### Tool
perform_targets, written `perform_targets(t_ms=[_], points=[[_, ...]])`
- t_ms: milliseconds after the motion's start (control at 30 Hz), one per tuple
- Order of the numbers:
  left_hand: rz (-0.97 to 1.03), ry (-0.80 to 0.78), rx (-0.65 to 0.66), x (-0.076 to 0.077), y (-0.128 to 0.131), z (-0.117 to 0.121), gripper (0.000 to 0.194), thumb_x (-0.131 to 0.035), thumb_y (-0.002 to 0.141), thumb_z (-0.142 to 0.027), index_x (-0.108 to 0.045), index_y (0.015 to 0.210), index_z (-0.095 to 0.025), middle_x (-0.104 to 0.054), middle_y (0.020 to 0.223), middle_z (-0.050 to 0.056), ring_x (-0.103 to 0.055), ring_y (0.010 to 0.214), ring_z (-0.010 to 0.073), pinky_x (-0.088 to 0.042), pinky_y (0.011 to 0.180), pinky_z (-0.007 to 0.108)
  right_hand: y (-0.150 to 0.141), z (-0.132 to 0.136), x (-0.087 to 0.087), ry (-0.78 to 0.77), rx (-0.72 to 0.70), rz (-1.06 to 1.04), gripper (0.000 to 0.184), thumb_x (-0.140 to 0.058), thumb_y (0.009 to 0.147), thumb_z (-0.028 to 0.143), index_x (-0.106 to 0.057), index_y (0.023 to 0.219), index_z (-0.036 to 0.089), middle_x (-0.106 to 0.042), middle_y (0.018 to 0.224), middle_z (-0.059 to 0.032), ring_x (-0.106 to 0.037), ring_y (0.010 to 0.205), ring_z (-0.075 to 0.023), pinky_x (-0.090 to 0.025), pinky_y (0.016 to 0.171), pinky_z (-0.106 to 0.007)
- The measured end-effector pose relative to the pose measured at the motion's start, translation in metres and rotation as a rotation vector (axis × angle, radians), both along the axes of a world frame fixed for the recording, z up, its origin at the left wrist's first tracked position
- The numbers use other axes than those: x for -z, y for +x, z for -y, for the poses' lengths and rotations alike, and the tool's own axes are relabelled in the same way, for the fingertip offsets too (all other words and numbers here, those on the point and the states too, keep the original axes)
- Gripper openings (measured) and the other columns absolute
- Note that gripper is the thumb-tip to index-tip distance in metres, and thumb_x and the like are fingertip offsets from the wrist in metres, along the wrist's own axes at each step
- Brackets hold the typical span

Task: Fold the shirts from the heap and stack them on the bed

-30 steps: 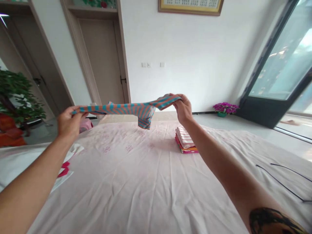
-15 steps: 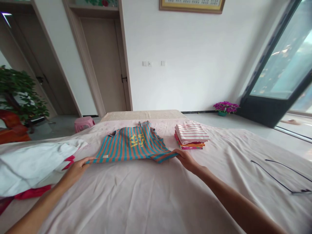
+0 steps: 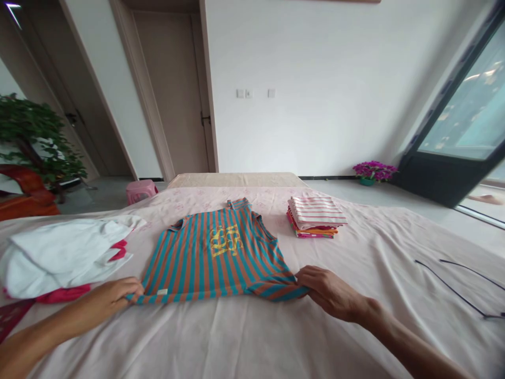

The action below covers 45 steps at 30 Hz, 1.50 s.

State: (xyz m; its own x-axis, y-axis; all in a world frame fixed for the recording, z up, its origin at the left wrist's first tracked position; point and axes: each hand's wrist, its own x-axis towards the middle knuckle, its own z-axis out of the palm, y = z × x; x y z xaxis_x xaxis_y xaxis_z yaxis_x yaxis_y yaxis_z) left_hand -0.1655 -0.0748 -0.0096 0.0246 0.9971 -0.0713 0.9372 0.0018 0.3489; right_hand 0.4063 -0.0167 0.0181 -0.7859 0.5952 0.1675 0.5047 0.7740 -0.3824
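Observation:
A sleeveless shirt [image 3: 189,263] with teal and brown stripes and yellow lettering lies spread on the bed sheet [image 3: 236,347], its neck end away from me. My left hand [image 3: 122,293] pinches the near left corner of its hem. At the near right corner, my right hand [image 3: 321,287] grips the cloth, which is bunched and folded over there. A small pale tag shows by the left end of the hem. Right of the shirt sits a stack of folded clothes [image 3: 317,213], topped by a white piece with red stripes.
White and red clothes [image 3: 59,258] lie heaped at the left. Eyeglasses [image 3: 453,284] rest on the sheet at the right. Beyond the bed are a pink stool [image 3: 141,190], a pot of purple flowers [image 3: 374,171] and a leafy plant [image 3: 35,137].
Both hands have come down and nearer to me, drawing the hem along. The shirt now lies flatter and longer on the sheet. My view has tipped slightly downward.

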Motion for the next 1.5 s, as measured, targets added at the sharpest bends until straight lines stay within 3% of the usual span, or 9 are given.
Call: perform_targets(t_ms=[100, 267, 533, 667, 767, 1000, 1200, 1367, 1500], points=[[0.174, -0.309, 0.245, -0.022, -0.005, -0.003, 0.036, -0.047, 0.067, -0.023, -0.074, 0.085, -0.037, -0.072, 0.099, -0.007, -0.062, 0.096, 0.0168, -0.043, 0.089, 0.02, 0.006, -0.003, -0.011, -0.09, -0.006, 0.046, 0.026, -0.05, 0.086, 0.017, -0.066, 0.107, 0.021, -0.068, 0.104, -0.0102, -0.063, 0.097, -0.0242, -0.049, 0.087, -0.036], [0.177, -0.307, 0.177, -0.039, 0.007, -0.047, 0.04, -0.054, 0.067, -0.028, -0.077, 0.099, -0.034, -0.074, 0.111, -0.005, -0.063, 0.109, 0.0202, -0.042, 0.1, 0.026, -0.004, -0.042, -0.02, -0.247, 0.149, 0.031, 0.042, -0.05, 0.076, 0.011, -0.067, 0.112, 0.024, -0.069, 0.113, -0.0043, -0.064, 0.105, -0.0223, -0.048, 0.094, -0.035], [0.094, 0.108, 0.246, 0.023, 0.091, -0.157, 0.059, -0.036, 0.094, -0.052, -0.049, 0.143, -0.022, -0.045, 0.153, 0.008, -0.04, 0.142, 0.0237, -0.032, 0.116, 0.039, -0.083, -0.097, 0.027, -0.002, 0.123, -0.161, 0.03, -0.048, 0.084, 0.01, -0.07, 0.1, 0.022, -0.07, 0.106, -0.0063, -0.062, 0.105, -0.0219, -0.047, 0.097, -0.037], [-0.282, 0.262, -0.237, 0.038, 0.052, -0.186, 0.052, -0.042, 0.095, -0.042, -0.053, 0.139, -0.017, -0.036, 0.155, 0.02, -0.026, 0.146, 0.0398, -0.019, 0.112, 0.068, -0.089, -0.095, 0.046, 0.05, 0.109, -0.151, 0.028, -0.05, 0.089, 0.014, -0.068, 0.109, 0.022, -0.066, 0.118, -0.008, -0.06, 0.112, -0.0223, -0.046, 0.102, -0.039], [-0.393, 0.392, -0.475, 0.033, 0.02, -0.191, 0.049, -0.04, 0.095, -0.032, -0.055, 0.135, -0.008, -0.037, 0.153, 0.027, -0.017, 0.146, 0.0474, -0.015, 0.106, 0.076, -0.086, -0.091, 0.051, 0.058, 0.1, -0.157, 0.029, -0.05, 0.092, 0.017, -0.066, 0.115, 0.023, -0.064, 0.124, -0.0084, -0.057, 0.118, -0.0216, -0.043, 0.105, -0.039], [-0.342, 0.457, 0.015, 0.046, 0.053, -0.195, 0.045, -0.033, 0.096, -0.029, -0.063, 0.129, -0.02, -0.056, 0.143, 0.009, -0.043, 0.138, 0.023, -0.022, 0.12, 0.042, -0.091, -0.128, 0.048, 0.027, 0.456, -0.098, 0.029, -0.044, 0.095, 0.024, -0.067, 0.113, 0.023, -0.069, 0.111, -0.0061, -0.064, 0.103, -0.021, -0.047, 0.091, -0.031], [-0.387, 0.304, -0.166, 0.066, 0.074, -0.199, 0.059, -0.03, 0.097, -0.047, -0.05, 0.143, -0.016, -0.046, 0.15, 0.016, -0.037, 0.142, 0.0298, -0.027, 0.116, 0.046, -0.116, -0.202, 0.033, -0.058, 0.877, 0.104, 0.041, -0.037, 0.098, 0.034, -0.06, 0.127, 0.017, -0.063, 0.124, -0.0159, -0.061, 0.113, -0.0278, -0.044, 0.09, -0.034], [-0.421, 0.289, -0.18, 0.067, 0.072, -0.197, 0.059, -0.03, 0.097, -0.05, -0.047, 0.146, -0.021, -0.042, 0.153, 0.014, -0.035, 0.143, 0.0307, -0.024, 0.116, 0.047, -0.152, -0.228, 0.036, -0.05, 0.978, 0.13, 0.057, -0.035, 0.096, 0.059, -0.064, 0.115, 0.014, -0.062, 0.124, -0.0199, -0.057, 0.116, -0.0332, -0.044, 0.091, -0.04], [-0.413, 0.275, -0.198, 0.066, 0.072, -0.196, 0.06, -0.028, 0.096, -0.052, -0.046, 0.146, -0.024, -0.041, 0.154, 0.012, -0.033, 0.143, 0.0311, -0.025, 0.114, 0.048, -0.157, -0.235, 0.048, 0.039, 0.918, 0.167, 0.044, -0.027, 0.103, 0.042, -0.059, 0.117, 0.015, -0.066, 0.118, -0.0176, -0.061, 0.111, -0.028, -0.043, 0.091, -0.037]])
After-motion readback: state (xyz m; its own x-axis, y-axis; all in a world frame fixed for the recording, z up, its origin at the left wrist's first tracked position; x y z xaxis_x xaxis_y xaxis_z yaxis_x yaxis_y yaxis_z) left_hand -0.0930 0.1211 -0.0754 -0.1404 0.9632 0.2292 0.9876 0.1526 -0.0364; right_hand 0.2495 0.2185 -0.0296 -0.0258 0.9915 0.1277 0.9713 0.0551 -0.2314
